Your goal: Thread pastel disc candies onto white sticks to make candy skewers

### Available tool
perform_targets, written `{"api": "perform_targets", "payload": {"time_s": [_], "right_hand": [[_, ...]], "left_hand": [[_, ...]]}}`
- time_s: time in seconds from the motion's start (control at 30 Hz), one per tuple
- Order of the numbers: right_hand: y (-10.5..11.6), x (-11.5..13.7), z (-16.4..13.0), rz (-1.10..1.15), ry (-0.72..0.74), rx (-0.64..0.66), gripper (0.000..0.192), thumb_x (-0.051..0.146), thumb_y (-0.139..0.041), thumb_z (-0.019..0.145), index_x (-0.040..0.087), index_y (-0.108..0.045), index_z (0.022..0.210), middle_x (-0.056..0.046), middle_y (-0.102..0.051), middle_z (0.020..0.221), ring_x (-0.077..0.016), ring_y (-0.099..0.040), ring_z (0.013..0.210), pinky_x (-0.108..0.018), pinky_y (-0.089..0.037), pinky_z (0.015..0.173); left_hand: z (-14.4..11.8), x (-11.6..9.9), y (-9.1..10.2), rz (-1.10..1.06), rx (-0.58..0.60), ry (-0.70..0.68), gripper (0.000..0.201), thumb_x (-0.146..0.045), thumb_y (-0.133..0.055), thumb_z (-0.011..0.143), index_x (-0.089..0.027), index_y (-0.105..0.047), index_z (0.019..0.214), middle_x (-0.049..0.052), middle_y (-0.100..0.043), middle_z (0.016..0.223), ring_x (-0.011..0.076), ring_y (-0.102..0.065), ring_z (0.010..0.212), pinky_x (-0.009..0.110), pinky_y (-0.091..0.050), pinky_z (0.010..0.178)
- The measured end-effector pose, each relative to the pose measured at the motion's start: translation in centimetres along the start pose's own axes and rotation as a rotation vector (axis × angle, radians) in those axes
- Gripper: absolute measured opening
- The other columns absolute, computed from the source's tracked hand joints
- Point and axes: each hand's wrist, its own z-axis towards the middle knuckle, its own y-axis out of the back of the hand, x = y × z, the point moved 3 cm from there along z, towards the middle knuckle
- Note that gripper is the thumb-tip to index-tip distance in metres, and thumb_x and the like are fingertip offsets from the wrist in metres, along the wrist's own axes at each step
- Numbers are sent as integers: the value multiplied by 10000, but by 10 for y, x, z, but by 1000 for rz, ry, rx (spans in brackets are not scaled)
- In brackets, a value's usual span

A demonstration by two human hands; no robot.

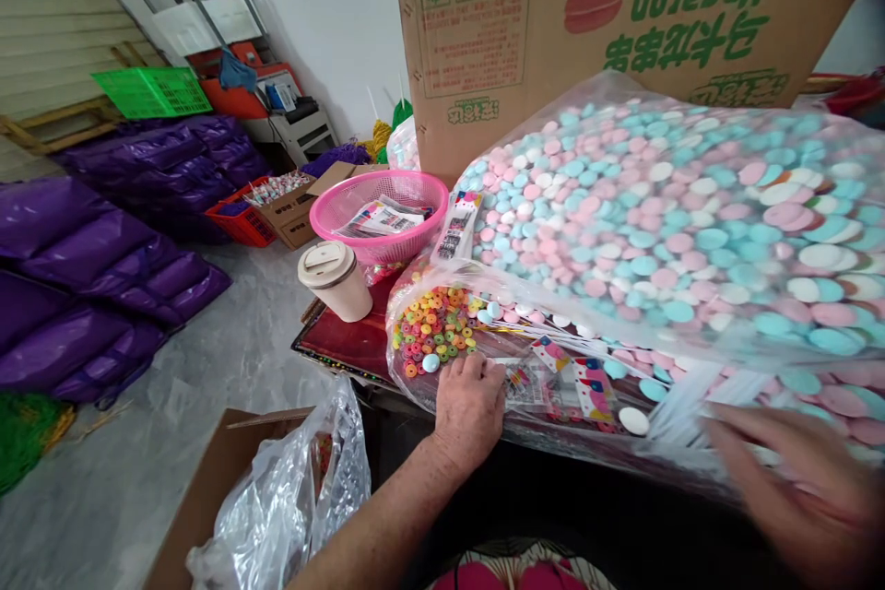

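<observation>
My left hand (470,407) is at the table's front edge, right beside a heap of colourful ring candies (437,323) in a clear plastic bag. Its fingers are curled and close together, and whatever may be under the fingertips is hidden. One pale blue round candy (430,363) lies just off those fingers. To the right, my right hand (795,475) is smeared by motion over a bundle of thin white sticks (681,410); its grip cannot be made out. Between the hands are small printed packets (593,389) and a white round candy (634,421).
A large clear bag of pink, blue and white candies (622,212) covers the table's right side, before a cardboard box (477,46). A pink basket (324,226) and a lidded cup (346,290) stand left. Below is an open carton (200,489) with plastic film (277,498).
</observation>
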Motion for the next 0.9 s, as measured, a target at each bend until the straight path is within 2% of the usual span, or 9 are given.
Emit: {"api": "perform_targets", "payload": {"time_s": [0.03,0.07,0.13,0.23,0.33,0.53,0.73,0.83,0.9], "right_hand": [[-19,-3,18,-54,4,30,137,253,-594,820,340,-651,908,-30,-650,822,-185,-597,743,-309,-466,663],[-43,-5,36,-154,0,129,123,272,-534,843,288,-653,871,-35,-645,759,-187,-595,713,-311,-456,653],[-98,-8,70,-380,-59,475,250,258,-406,885,243,-653,843,-42,-659,783,-176,-602,753,-288,-430,686],[-157,-3,108,-484,-107,598,222,266,-448,853,237,-653,774,-34,-665,730,-180,-599,709,-275,-386,625],[-188,0,124,-543,-157,646,198,268,-474,829,244,-660,765,-35,-672,701,-185,-601,679,-268,-353,573],[-209,5,118,-595,-138,731,200,275,-462,849,232,-655,882,-71,-684,771,-210,-624,751,-286,-378,620],[-220,3,117,-542,-224,669,177,180,-493,792,164,-639,892,-112,-672,750,-229,-626,751,-304,-408,634],[-200,2,121,-428,-288,625,142,162,-511,769,172,-633,839,-57,-655,691,-183,-608,678,-267,-419,599],[-168,3,113,-335,-320,594,121,210,-510,797,184,-620,842,-4,-625,637,-142,-574,586,-235,-416,540]], "left_hand": [[-4,-1,-4,-4,-32,-14,215,-240,-505,841,-234,-637,1010,63,-601,1028,233,-547,887,374,-460,761],[-7,-1,-7,-14,-68,-22,214,-233,-497,844,-238,-639,1004,60,-597,1045,228,-542,881,372,-461,764],[-12,1,-13,-47,-134,-32,215,-230,-496,843,-240,-638,1004,53,-594,1068,218,-533,868,363,-465,764],[-16,4,-19,-94,-192,-58,220,-240,-508,834,-233,-631,1017,44,-593,1082,207,-525,846,350,-475,746],[-16,6,-22,-99,-217,-79,211,-251,-513,826,-228,-632,999,44,-590,1102,206,-522,833,354,-484,717],[-17,6,-23,-90,-198,-77,185,-277,-535,806,-226,-638,951,50,-611,973,211,-521,800,352,-479,650],[-17,5,-23,-96,-148,-59,152,-290,-550,793,-228,-644,896,56,-615,918,220,-522,792,359,-472,653],[-17,5,-21,-111,-156,-64,178,-284,-514,829,-229,-639,943,53,-617,1019,218,-529,824,362,-479,690],[-17,6,-20,-135,-165,-74,189,-274,-503,841,-226,-635,969,48,-606,1096,211,-532,840,363,-484,724]]}}
